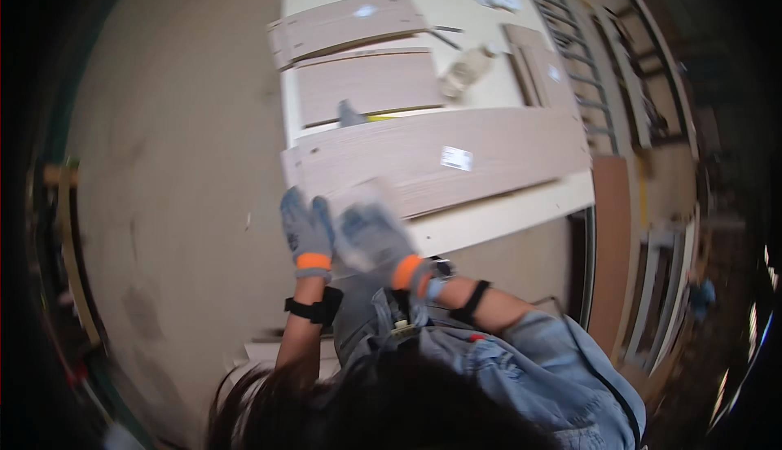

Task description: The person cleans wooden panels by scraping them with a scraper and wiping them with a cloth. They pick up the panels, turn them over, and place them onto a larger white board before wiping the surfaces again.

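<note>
Two gloved hands are sitting over the table [505, 220] at its near-left corner, with the long board [521, 144] lying flat across the table's near end. Reading the board as stiff, fairly heavy for its length, and a bit slick under gloves on the smooth face; corners are looking chip-prone. Best hold is probably going to both long edges, hands spread about the middle, keeping off the label [456, 158]. Left hand [306, 230] is pointing away from the body, fingers stretched and parted, gripping nothing visible; can't tell if the tips are touching the board. Left forearm is coming up almost straight. Right hand [376, 238] is blurring beside it, forearm slanting in from the right; a pale thing [375, 193] is showing at its fingers, but can't tell whether they are closing on it or just pressing. Short board [371, 83] and bottle [467, 73] are occupying the table farther off.
</note>
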A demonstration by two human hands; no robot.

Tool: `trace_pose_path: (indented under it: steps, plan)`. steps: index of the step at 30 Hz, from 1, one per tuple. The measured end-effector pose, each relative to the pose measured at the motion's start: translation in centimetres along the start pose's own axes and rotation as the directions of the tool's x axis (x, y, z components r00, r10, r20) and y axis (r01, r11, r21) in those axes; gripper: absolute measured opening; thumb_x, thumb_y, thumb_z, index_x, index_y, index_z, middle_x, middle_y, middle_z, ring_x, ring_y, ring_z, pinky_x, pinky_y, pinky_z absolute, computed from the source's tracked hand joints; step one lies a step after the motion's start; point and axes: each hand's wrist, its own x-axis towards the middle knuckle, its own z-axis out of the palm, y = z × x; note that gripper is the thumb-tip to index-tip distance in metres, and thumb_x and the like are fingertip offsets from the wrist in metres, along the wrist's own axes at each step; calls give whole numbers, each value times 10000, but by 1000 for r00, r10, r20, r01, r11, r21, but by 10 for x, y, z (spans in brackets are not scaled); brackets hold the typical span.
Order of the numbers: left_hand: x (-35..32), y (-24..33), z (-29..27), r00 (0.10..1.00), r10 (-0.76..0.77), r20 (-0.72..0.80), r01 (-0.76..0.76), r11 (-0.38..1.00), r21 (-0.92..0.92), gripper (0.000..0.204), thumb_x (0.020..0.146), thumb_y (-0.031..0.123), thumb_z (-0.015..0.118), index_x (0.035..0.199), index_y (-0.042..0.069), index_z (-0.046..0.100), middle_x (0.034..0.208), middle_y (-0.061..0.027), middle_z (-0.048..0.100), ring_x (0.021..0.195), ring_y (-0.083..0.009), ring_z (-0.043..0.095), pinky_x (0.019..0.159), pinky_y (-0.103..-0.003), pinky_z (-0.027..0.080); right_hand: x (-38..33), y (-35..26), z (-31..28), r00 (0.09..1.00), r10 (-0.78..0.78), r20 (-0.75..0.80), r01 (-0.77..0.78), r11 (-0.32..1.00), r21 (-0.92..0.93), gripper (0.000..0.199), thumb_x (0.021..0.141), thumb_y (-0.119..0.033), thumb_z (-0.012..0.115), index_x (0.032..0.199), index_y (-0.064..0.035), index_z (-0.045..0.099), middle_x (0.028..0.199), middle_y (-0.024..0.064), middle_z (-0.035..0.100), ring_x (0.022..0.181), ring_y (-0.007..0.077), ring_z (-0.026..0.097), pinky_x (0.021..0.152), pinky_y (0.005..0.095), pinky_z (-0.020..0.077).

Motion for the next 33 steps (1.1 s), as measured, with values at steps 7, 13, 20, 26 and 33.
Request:
trace_pose_path:
  steps: [7,13,20,26,33]
  plan:
    - [6,9,-6,991,-7,134,6,1000,7,536,915,305,482,1282,-70,369,1345,-262,349,1240,-380,356,1035,-409,286,-29,19,-49,986,96,-136,-103,994,-47,587,814,-390,504,1283,-44,430,1343,204,398,1303,329,313,1101,448,182]
    - [-7,13,10,990,60,127,-111,891,440,689,888,416,461,1363,-43,267,1411,-250,269,1317,-397,225,1067,-470,193,-145,198,-94,571,778,-262,-817,570,-87,591,849,-398,467,1322,-50,394,1378,222,347,1301,376,278,1075,522,168]
    - [-13,108,55,888,280,364,-433,773,464,780,853,478,476,1388,-35,233,1449,-251,200,1359,-398,135,1079,-523,100,-90,218,-95,664,636,-394,-745,609,-273,615,875,-448,407,1339,-46,370,1409,182,329,1334,336,244,1087,526,116]
    - [-24,170,125,706,385,594,-669,639,380,791,828,493,493,1359,-54,285,1444,-236,223,1360,-384,147,1078,-560,68,-45,243,-123,816,489,-310,-548,824,-142,613,893,-472,355,1347,-60,373,1436,142,311,1346,292,248,1104,475,111]
    - [-25,181,138,682,445,581,-714,576,397,799,806,506,485,1332,-69,307,1416,-230,273,1352,-385,174,1073,-575,72,-242,423,-173,225,801,-555,-965,263,-12,640,888,-461,382,1367,-38,343,1436,158,307,1349,289,242,1111,452,109]
